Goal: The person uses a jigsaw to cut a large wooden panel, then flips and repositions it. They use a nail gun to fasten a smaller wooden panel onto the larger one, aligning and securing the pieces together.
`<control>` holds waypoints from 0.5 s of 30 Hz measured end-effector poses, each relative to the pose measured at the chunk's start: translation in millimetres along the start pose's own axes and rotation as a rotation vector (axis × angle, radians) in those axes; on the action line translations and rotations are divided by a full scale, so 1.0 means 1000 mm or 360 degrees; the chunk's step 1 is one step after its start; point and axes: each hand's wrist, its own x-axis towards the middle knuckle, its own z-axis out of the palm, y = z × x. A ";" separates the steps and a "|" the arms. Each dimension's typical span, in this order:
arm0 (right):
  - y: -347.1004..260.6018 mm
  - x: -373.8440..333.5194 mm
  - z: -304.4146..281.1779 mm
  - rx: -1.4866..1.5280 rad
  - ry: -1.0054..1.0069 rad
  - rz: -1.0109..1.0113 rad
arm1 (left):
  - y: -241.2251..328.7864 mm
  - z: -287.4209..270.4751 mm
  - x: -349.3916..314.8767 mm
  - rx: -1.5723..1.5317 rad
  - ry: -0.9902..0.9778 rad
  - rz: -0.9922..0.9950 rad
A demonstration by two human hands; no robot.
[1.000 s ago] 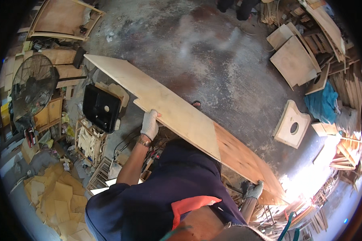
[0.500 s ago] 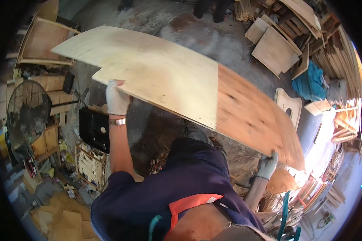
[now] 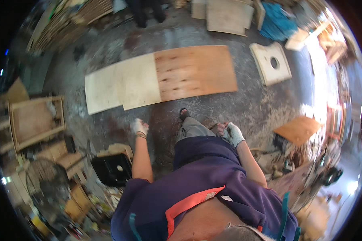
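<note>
The long plywood board, pale on its left part and orange-brown on its right, lies on the floor ahead of me. A step is cut into its near left edge. My left hand, in a white glove with bare fingertips, hangs in the air short of the board, its fingers loosely curled and holding nothing visible. In front of my right hip is my right hand, gloved the same way. Its fingers are bent inward, also with nothing showing in them. Neither hand touches the board.
A pale panel with a round hole lies right of the board. Flat panels and a blue bag are at the back. Left stand a wooden frame, a fan and a black basin-like piece. Another person's legs show far ahead.
Both hands have let go of the plywood board, which has gone from being held up to lying on the floor. My hands have drawn back toward my body, and the view has turned.
</note>
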 end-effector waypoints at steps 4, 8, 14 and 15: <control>-0.008 -0.041 -0.060 -0.0078 0.0477 -0.0475 | -0.080 0.118 -0.059 0.0920 -0.0597 -0.0183; 0.001 -0.058 -0.104 0.0196 0.0570 -0.0690 | -0.135 0.199 -0.067 0.1755 -0.1334 0.0561; 0.065 -0.117 -0.188 0.0761 0.0650 -0.1096 | -0.144 0.298 -0.108 0.2182 -0.1747 0.0189; 0.079 -0.127 -0.199 0.0766 0.0776 -0.1144 | -0.140 0.308 -0.107 0.2293 -0.1695 0.0069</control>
